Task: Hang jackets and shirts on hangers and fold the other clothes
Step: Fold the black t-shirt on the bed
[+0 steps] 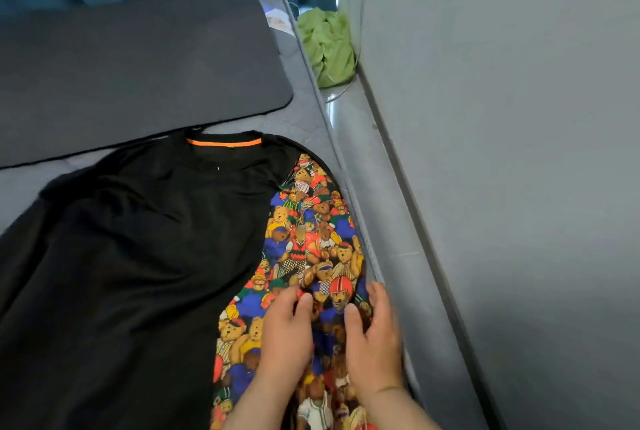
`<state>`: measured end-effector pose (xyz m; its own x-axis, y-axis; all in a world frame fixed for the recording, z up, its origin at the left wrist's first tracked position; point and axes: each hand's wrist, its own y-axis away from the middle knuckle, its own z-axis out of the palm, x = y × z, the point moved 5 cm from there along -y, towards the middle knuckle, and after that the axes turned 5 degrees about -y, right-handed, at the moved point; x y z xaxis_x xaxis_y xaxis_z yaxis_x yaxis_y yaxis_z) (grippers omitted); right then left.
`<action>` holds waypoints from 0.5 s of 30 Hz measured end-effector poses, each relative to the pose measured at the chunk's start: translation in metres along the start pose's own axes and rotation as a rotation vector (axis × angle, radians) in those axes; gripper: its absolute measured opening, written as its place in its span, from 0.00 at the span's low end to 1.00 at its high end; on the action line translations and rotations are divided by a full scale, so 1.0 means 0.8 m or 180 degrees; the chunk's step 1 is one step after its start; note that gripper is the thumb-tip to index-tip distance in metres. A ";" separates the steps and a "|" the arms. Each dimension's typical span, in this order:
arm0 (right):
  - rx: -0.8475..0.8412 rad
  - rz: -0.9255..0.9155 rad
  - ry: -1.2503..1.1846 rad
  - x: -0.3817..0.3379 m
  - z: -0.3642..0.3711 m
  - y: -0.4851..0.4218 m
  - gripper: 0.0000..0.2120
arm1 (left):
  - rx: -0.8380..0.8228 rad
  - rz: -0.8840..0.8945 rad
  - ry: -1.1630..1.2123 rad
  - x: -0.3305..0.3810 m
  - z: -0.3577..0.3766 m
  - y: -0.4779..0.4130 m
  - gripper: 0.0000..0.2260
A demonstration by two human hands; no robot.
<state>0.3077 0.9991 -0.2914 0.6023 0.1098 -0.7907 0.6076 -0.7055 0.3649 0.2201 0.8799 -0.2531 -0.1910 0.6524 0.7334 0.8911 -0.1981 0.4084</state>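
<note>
Two hands, left hand (285,332) and right hand (375,336), press bear-print sleeve (311,239).

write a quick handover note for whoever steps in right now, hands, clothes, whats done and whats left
Left hand: flat on the bear-print sleeve, fingers spread, no grip.
Right hand: also resting on that sleeve, near the mattress edge; blurred.
Black shirt lies spread out on the mattress, orange-trimmed collar toward the dark mat.
Done: shirt laid out.
Left: no hanger in view; shirt not hung. Green cloth lies crumpled by the wall.
</note>
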 end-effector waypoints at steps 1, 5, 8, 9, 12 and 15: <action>-0.0173 0.0356 -0.0521 0.008 -0.015 -0.001 0.20 | -0.0001 -0.0393 0.0519 0.008 0.002 0.010 0.11; -0.1497 0.1188 -0.1655 0.026 -0.074 0.016 0.24 | -0.0604 -0.1752 0.2284 0.033 0.047 0.056 0.07; -0.1480 0.1287 -0.2092 0.031 -0.144 0.007 0.28 | -0.1149 -0.2082 0.2944 0.045 0.092 0.076 0.25; -0.1245 0.1257 -0.2190 0.031 -0.175 -0.004 0.21 | -0.1370 -0.2125 0.3256 0.059 0.107 0.085 0.22; -0.0803 0.1146 -0.1956 0.019 -0.259 -0.043 0.13 | -0.1863 -0.2151 0.4045 0.111 0.158 0.115 0.18; -0.1064 0.0966 -0.1524 -0.001 -0.311 -0.067 0.20 | -0.1940 -0.2085 0.3630 0.140 0.205 0.119 0.15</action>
<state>0.4035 1.2107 -0.1884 0.5223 -0.4379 -0.7317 0.6215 -0.3921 0.6783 0.3509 1.0538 -0.2211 -0.9644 -0.1222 0.2345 0.2619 -0.5626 0.7841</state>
